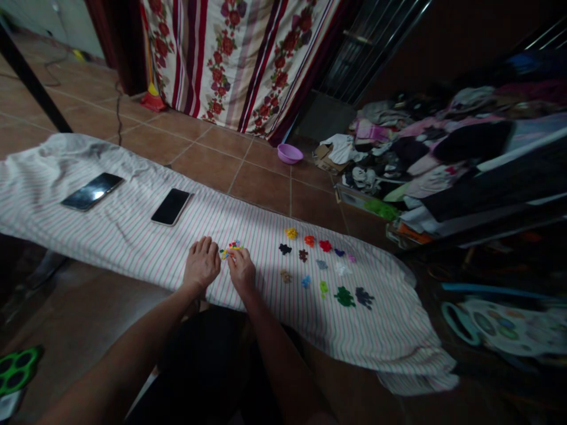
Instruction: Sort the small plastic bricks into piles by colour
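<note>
A small heap of mixed coloured pieces (234,245), too small to name by kind, lies on the striped cloth between my hands. My left hand (202,262) rests palm down just left of the heap, its fingers stretched out. Reaching into the heap from the right, my right hand (241,268) has its thumb and fingers drawn together; whatever they pinch is hidden. To the right sit several single-colour piles, among them yellow (290,234), red (325,245), black (284,249), tan (286,275), lime pieces (323,288), green pieces (344,296) and dark grey pieces (364,297).
Two dark-screened devices, a phone (171,207) and a larger one (93,192), lie left on the striped cloth (266,212). Beyond the cloth's far edge a purple basin (290,154) stands on the tiled floor. Heaped clothes (420,136) fill the right side.
</note>
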### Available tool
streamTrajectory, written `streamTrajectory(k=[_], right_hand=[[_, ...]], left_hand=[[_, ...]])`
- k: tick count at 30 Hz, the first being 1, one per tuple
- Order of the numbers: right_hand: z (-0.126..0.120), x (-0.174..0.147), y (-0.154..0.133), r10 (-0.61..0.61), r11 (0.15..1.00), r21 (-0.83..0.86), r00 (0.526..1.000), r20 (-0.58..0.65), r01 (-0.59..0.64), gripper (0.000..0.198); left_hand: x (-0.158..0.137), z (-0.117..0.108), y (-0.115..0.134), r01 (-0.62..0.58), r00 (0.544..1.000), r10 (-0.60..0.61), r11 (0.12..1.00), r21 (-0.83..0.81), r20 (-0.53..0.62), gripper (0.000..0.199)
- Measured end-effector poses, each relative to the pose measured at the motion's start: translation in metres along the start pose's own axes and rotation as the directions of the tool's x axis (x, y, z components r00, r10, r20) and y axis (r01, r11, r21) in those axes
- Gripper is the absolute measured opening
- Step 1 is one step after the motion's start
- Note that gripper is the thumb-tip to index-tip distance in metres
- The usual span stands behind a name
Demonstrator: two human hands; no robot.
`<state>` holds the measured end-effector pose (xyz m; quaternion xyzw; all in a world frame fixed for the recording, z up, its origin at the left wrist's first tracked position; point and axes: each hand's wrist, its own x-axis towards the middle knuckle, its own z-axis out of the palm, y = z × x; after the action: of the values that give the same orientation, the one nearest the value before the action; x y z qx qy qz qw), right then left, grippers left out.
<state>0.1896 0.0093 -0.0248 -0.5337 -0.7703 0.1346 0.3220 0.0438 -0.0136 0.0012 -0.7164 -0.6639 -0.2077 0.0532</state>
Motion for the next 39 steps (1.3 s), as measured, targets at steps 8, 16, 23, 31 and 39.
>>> streamTrajectory(k=[8,16,23,31,39], right_hand=[[0.001,0.001,-0.002,0.027,0.999,0.023,0.999,-0.025,-0.026,0.018],[-0.004,0.002,-0.002,0.043,0.984,0.174,0.994,-0.102,-0.025,0.019],[-0.003,-0.001,0.001,0.066,0.972,0.233,0.985,-0.159,-0.028,0.024],[-0.008,-0.007,-0.005,0.153,0.966,0.231,0.975,-0.161,-0.114,0.024],[-0.023,-0.029,0.008,0.336,0.900,0.339,0.932,-0.138,-0.274,0.026]], left_hand=[[0.000,0.001,0.000,0.006,1.000,-0.006,1.000,-0.015,-0.003,0.029],[0.000,0.000,0.000,0.002,1.000,-0.002,1.000,-0.027,-0.018,0.027],[0.000,-0.001,0.000,-0.008,1.000,0.008,1.000,-0.011,-0.022,0.027],[0.000,-0.001,-0.001,-0.022,0.999,0.021,0.999,-0.026,-0.044,0.025],[-0.001,0.001,-0.003,-0.030,0.998,0.026,0.997,-0.077,-0.053,0.026]])
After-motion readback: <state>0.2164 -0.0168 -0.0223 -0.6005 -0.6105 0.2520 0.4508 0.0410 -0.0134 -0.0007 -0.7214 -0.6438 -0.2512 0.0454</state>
